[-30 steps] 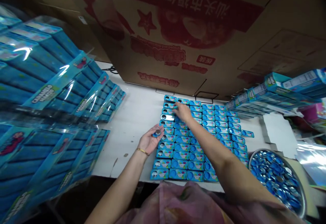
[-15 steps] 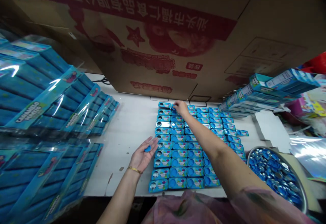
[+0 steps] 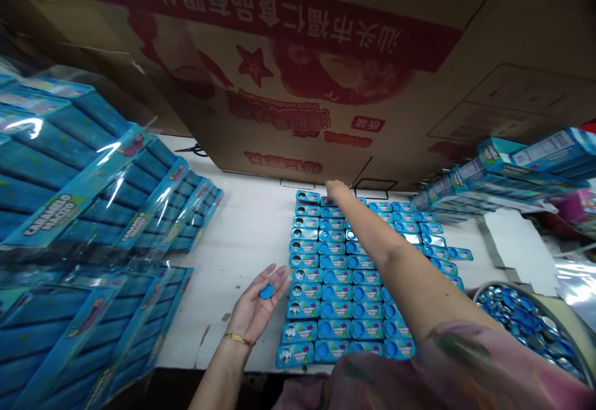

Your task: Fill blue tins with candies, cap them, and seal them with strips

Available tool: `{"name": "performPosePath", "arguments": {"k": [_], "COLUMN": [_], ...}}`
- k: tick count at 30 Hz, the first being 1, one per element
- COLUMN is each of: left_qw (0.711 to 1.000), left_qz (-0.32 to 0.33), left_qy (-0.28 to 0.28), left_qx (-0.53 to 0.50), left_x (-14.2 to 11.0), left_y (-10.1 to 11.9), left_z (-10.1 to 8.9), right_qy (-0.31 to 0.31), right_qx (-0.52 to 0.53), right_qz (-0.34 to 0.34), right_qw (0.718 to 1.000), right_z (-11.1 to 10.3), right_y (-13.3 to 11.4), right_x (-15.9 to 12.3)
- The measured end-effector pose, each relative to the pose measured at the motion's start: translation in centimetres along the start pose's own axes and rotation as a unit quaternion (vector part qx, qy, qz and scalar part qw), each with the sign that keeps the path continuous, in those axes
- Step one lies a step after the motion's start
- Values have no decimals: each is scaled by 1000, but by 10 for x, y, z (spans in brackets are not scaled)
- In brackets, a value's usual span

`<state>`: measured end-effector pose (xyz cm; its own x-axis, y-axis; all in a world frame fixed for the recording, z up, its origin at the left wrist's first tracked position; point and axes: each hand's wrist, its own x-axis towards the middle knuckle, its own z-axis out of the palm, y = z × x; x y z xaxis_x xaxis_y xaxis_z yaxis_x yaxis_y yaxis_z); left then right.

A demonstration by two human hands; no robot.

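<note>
One blue lid [image 3: 266, 292], probably, on left hand [image 3: 254, 312]

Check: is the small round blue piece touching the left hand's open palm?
Touching. The head view shows the small round blue piece resting on the open palm of the left hand, with no gap visible between them.

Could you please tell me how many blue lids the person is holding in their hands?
1: a blue lid on the open palm of the left hand. The right hand may hide another.
</note>
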<state>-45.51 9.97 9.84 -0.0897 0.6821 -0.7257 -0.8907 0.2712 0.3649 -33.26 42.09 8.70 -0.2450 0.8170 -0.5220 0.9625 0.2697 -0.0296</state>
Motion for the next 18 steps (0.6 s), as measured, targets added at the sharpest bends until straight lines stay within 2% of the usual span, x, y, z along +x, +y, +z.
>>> {"name": "performPosePath", "arguments": {"k": [5, 9, 11, 13, 15, 16, 17, 18], "left_qw": [1000, 1000, 1000, 1000, 1000, 1000, 1000, 999], "left_qz": [-13, -7, 2, 7, 5, 5, 6, 9], "left_qy": [-3, -2, 5, 12, 15, 14, 9, -1], "left_qx": [16, 23, 24, 18, 0, -14, -29, -44], "left_x": [4, -1, -5, -7, -6, -4, -1, 2], "left_y": [-4, -4, -4, -4, -3, -4, -4, -4], "left_z": [7, 14, 14, 11, 8, 7, 7, 7], "right_qy": [10, 28, 46, 95, 169, 199, 186, 140], "right_qx": [16, 39, 48, 62, 99, 128, 153, 164], "right_qz": [16, 17, 16, 8, -46, -106, -188, -284], "right_qw": [1000, 999, 998, 994, 979, 966, 952, 934], "right_z": [9, 5, 3, 7, 22, 34, 47, 62], "right_y": [-1, 1, 4, 1, -13, -24, -37, -51], "right_x": [-8, -17, -30, -50, -78, -95, -112, -128]}}
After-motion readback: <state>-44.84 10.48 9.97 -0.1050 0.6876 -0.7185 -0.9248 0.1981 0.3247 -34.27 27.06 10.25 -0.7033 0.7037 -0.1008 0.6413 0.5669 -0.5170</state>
